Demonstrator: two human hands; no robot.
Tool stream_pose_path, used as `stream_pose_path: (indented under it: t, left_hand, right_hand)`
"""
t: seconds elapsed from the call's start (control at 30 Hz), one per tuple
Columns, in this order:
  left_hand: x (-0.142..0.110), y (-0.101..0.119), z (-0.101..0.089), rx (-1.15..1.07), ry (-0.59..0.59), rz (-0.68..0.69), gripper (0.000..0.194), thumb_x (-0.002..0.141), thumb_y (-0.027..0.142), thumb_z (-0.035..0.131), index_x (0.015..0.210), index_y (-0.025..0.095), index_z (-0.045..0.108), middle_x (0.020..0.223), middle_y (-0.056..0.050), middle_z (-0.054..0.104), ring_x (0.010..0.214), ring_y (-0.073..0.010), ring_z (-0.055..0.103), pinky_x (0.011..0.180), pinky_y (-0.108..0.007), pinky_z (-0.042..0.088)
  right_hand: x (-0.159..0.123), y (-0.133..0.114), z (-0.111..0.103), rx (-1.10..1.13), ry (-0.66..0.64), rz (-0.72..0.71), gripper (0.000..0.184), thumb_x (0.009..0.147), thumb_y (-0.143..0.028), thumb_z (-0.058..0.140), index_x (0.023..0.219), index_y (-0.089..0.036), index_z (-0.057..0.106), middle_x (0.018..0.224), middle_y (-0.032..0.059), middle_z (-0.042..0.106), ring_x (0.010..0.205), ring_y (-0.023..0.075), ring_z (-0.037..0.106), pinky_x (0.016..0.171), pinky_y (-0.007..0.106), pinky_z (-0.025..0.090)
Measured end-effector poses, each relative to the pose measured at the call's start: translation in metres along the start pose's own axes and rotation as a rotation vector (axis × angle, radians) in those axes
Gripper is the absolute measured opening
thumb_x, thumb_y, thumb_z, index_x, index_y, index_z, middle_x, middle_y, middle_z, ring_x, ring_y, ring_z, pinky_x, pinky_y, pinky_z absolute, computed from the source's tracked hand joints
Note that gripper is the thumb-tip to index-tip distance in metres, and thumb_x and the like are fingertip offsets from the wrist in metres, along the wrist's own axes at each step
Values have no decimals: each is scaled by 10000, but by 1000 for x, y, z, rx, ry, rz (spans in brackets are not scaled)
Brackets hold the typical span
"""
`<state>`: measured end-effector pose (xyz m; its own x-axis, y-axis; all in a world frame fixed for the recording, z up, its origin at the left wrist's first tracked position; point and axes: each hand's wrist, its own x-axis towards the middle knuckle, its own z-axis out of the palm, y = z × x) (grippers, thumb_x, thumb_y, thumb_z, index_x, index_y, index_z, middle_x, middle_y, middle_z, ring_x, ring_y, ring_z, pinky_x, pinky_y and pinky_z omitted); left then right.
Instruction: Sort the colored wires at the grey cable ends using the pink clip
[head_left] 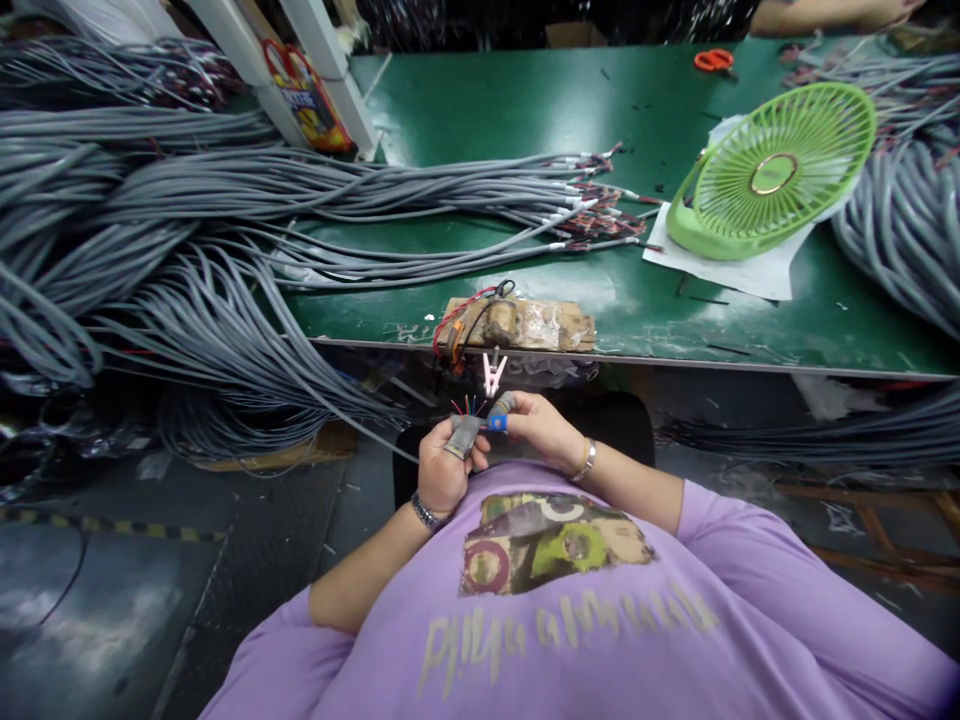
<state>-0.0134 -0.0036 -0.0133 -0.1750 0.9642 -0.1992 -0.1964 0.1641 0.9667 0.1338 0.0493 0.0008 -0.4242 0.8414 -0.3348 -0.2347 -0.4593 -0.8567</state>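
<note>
While pinched in left grip (444, 475), splayed at one end: gray cable (397, 450) with colored wires (471, 406). Just beside, at right grip (549, 430): blue finger tape (497, 423); hold on any wire impossible to tell. Directly beyond both grips: pink clothespin (493, 375); then, on green surface (645, 335), wooden block (555, 323). Farther out, rightward: green fan (806, 145).

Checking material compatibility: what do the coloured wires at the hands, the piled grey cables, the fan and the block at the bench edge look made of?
Coloured wires: probably plastic-insulated, by their distinct colours; finish too small to judge.
Grey cables: likely flexible plastic jackets, satin, with soft highlights along smooth bends.
Fan: probably moulded plastic; uniform green, thin ribs.
Block: looks like wood, rough and worn; tan, patchy surface.
</note>
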Motion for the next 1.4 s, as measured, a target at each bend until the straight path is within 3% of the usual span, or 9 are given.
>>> stream_pose_path:
  t: [0.17, 0.37, 0.6, 0.77, 1.0, 1.23, 1.4]
  left_hand:
    - [-1, 3, -2, -19, -59, -35, 285, 791, 415, 654, 712, 143, 619, 543, 9, 623, 352, -57, 501, 326, -156, 251]
    - [-2, 3, -5, 114, -184, -71, 345, 814, 435, 621, 627, 147, 600, 484, 10, 595, 337, -56, 456, 353, -178, 261]
    - [-2, 6, -5, 252, -308, -115, 376, 827, 436, 595, 577, 155, 580, 426, 22, 551, 340, -58, 445, 393, -184, 310]
    - [-1, 9, -3, 281, -358, -151, 351, 807, 412, 615, 570, 155, 573, 437, 23, 556, 338, -56, 437, 394, -186, 317]
    - [-3, 12, -2, 298, -376, -158, 373, 800, 440, 618, 561, 156, 574, 395, 30, 520, 324, -58, 409, 385, -187, 306]
    - [-2, 7, -7, 277, -353, -129, 368, 813, 427, 621, 572, 154, 575, 442, 24, 551, 341, -56, 439, 389, -182, 309]
    - [-2, 7, -6, 314, -380, -135, 374, 832, 416, 603, 567, 154, 569, 420, 30, 527, 336, -53, 427, 392, -179, 312]
  right_hand:
    - [5, 0, -9, 135, 6, 24, 192, 627, -267, 733, 677, -158, 583, 523, -63, 495, 472, 57, 401, 476, 199, 340]
    - [7, -7, -10, 172, -70, 86, 373, 579, -261, 803, 878, -153, 607, 840, 38, 682, 671, 104, 589, 582, 217, 456]
    - [11, -8, -8, 94, -89, 24, 345, 537, -159, 786, 826, -137, 599, 659, -28, 623, 579, 72, 538, 554, 195, 397]
    - [11, -8, -7, 51, -96, 20, 306, 544, -148, 760, 808, -134, 607, 652, -35, 602, 579, 68, 525, 557, 194, 390]
    - [11, -8, -9, 41, -70, 9, 387, 503, -195, 830, 795, -147, 581, 648, -46, 596, 584, 70, 533, 569, 192, 421]
    - [7, -16, -21, -23, -261, 91, 350, 596, -176, 754, 912, -150, 603, 726, -15, 629, 638, 86, 558, 542, 180, 407]
    - [8, -14, -15, -15, -263, 85, 308, 581, -115, 698, 874, -142, 608, 665, -33, 604, 594, 78, 535, 542, 191, 392]
